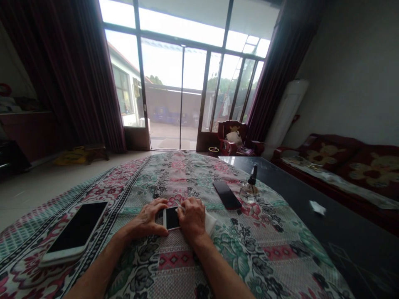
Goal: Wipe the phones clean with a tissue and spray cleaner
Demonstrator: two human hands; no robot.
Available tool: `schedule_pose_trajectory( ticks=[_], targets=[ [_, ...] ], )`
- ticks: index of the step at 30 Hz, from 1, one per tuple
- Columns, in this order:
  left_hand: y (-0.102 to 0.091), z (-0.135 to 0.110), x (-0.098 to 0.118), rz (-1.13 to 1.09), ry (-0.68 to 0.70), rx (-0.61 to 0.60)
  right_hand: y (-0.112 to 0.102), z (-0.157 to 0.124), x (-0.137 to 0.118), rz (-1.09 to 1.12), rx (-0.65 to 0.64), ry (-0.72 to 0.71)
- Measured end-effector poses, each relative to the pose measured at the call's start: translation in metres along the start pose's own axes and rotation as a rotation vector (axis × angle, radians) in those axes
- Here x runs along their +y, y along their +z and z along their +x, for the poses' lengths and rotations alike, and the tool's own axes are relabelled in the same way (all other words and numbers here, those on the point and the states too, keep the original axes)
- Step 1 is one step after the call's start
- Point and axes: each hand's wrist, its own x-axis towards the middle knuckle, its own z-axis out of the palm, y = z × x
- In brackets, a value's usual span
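1. Far left, on the floor: a yellow item [71, 157], details too dim to make out. Dark purple curtain [96, 83] hangs beyond it.
2. Left part of the round table: large white phone [75, 232], dark screen up, lying slantwise on the patterned tablecloth [249, 249], well apart from the hands.
3. Left hand [149, 218]: fingers curved, thumb spread away from them, straddling the left end of a small phone. Thumb lies by the near corner, fingertips by the far one. Cannot tell whether it grips or only steadies.
4. Small phone [171, 218]: white rim, dark screen up, flat on the tablecloth between the two hands. Its right end is hidden.
5. Right hand [192, 216]: fingers bunched, closed on a white cloth, over the right part of the small phone. Fingertips hidden.
6. White cloth [211, 224]: thin, perhaps tissue; most of what shows sticks out right of the hand.
7. Dark phone [227, 195]: face up, slanted, beyond and right of the right hand.
8. Clear bottle [249, 191] with black top, upright, just right of the dark phone.
9. Far right: white scrap [318, 208] on a dark table [352, 232]; red sofa [336, 145] behind.
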Motion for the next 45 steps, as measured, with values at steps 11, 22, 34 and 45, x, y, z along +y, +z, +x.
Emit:
schedule_pose_trajectory(
  ticks=[11, 22, 34, 45],
  targets=[
    [-0.002, 0.000, 0.009, -0.001, -0.033, -0.003, 0.018, -0.001, -0.035, 0.067, -0.105, -0.049],
    [0.000, 0.000, -0.002, -0.024, -0.025, -0.024, 0.005, 0.012, 0.009, -0.037, 0.008, 0.061],
    [-0.005, -0.003, 0.005, -0.031, -0.029, -0.026, -0.007, 0.019, 0.041, -0.101, 0.074, 0.203],
    [-0.002, -0.001, -0.003, -0.021, -0.015, -0.025, -0.017, 0.007, 0.051, -0.024, -0.006, 0.022]
  ],
)
